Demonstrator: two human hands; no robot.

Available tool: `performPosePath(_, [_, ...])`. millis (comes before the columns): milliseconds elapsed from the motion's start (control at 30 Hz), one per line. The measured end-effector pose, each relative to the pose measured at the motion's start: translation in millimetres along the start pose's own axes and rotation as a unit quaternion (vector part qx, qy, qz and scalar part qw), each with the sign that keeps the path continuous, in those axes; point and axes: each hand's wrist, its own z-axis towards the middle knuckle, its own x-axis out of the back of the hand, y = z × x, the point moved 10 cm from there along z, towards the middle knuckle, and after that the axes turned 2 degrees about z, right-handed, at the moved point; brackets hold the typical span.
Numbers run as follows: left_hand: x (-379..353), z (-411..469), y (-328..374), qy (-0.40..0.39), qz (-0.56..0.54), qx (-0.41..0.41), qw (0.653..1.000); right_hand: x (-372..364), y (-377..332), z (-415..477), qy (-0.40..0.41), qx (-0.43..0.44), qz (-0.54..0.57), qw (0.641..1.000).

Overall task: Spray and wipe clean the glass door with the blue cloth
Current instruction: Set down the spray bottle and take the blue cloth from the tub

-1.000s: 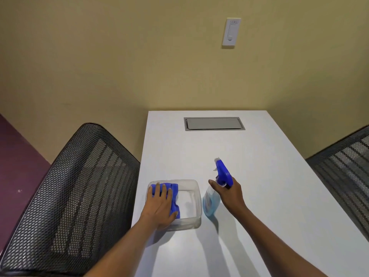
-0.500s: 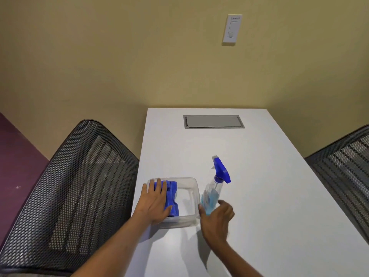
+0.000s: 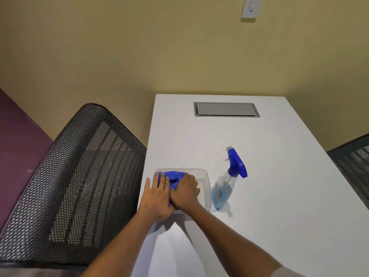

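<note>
Since the earlier frame the right hand (image 3: 184, 191) had left the spray bottle (image 3: 225, 186) and joined the left hand (image 3: 158, 196) in the clear tub (image 3: 206, 188). Its fingers curled onto the blue cloth (image 3: 172, 176); the left lay flat and open on it. Just right stood the bottle, untouched, on the white table (image 3: 269, 196); a grey hatch (image 3: 226, 109) lay farther off
</note>
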Motion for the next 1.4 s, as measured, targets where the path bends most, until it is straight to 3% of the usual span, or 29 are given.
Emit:
performPosePath(133, [-11, -1, -1, -0.02, 0.002, 0.008, 1.0, -24, 21, 24, -0.062, -0.08, 0.057, 0.993])
performPosePath(267, [-15, 1, -2, -0.035, 0.003, 0.004, 0.999, -35, 28, 32, -0.08, -0.079, 0.191, 0.975])
performPosePath(567, [-10, 4, 0, -0.023, 0.01, -0.019, 1.0, -41, 33, 36, -0.113, -0.131, 0.289, 0.942])
performPosePath(767, [21, -5, 1, 0.046, -0.073, -0.008, 0.996, -22, 15, 22, -0.115, -0.116, 0.409, 0.898])
performPosePath(900, [55, -12, -2, 0.077, -0.165, 0.04, 0.982, 19, -2, 9, -0.07, -0.056, 0.419, 0.903])
performPosePath(1133, [119, -33, 5, 0.096, -0.385, -0.014, 0.918, 93, -44, -45, -0.071, 0.023, 0.48, 0.874])
performPosePath(1267, [157, -61, 1, 0.103, -0.533, -0.059, 0.838, 132, -72, -94, -0.063, 0.101, 0.504, 0.856])
performPosePath(1400, [196, -103, -5, 0.136, -0.608, -0.11, 0.774, 161, -88, -155, -0.012, 0.123, 0.467, 0.876])
